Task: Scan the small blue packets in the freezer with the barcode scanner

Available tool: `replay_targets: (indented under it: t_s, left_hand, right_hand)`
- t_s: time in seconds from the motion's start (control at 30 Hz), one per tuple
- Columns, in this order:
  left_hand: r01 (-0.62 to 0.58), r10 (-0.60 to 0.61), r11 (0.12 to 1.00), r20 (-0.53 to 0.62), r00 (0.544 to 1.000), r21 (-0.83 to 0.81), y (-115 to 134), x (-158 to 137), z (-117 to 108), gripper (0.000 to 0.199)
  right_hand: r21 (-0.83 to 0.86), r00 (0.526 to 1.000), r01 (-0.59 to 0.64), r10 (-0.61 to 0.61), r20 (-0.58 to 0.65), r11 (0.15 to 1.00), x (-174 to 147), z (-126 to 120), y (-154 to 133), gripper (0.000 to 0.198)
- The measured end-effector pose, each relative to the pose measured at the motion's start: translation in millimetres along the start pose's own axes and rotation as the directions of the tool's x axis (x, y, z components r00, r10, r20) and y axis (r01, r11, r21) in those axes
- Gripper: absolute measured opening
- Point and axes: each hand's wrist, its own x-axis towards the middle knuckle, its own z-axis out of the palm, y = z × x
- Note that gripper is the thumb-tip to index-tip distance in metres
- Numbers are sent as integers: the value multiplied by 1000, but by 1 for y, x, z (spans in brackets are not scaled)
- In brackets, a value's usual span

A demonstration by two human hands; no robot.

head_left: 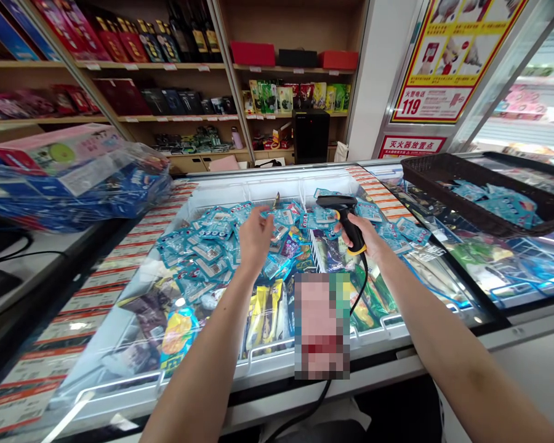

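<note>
My right hand point(357, 234) grips a black barcode scanner point(351, 224) with yellow trim, its head facing left and its cord hanging down. Opposite the scanner's head, my left hand point(256, 237) has its fingers curled together. A thin upright sliver point(276, 200) stands at these fingertips; it looks like a small packet turned edge-on, though its face is hidden. Many small blue packets point(210, 249) lie spread over the glass top of a chest freezer point(115, 295), under and around both hands. More blue packets point(503, 200) lie in a dark brown woven basket point(480, 227) at the right.
Frozen goods in yellow wrappers point(265, 311) show inside the freezer. Price labels point(87, 301) line its left side. Plastic-wrapped boxes point(69, 175) are stacked at the left. Shelves point(157, 65) of bottles and bags stand behind. A pixelated patch covers the lower middle.
</note>
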Motion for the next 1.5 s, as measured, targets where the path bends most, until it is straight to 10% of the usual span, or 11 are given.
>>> replay_targets:
  t_s: [0.23, 0.73, 1.03, 1.5]
  left_hand:
    - [-357, 288, 901, 276, 917, 246, 16, -11, 48, 34]
    - [-230, 88, 829, 287, 954, 511, 29, 11, 94, 50]
    - [-202, 25, 833, 331, 943, 515, 31, 14, 85, 37]
    - [-141, -27, 890, 358, 933, 433, 15, 28, 86, 79]
  right_hand:
    - [-12, 1000, -3, 4, 12, 1000, 2, -4, 1, 44]
    - [-51, 998, 8, -5, 61, 999, -1, -2, -4, 48]
    - [-24, 1000, -16, 17, 26, 1000, 2, -1, -3, 48]
    - [-68, 998, -42, 45, 35, 997, 3, -2, -2, 51]
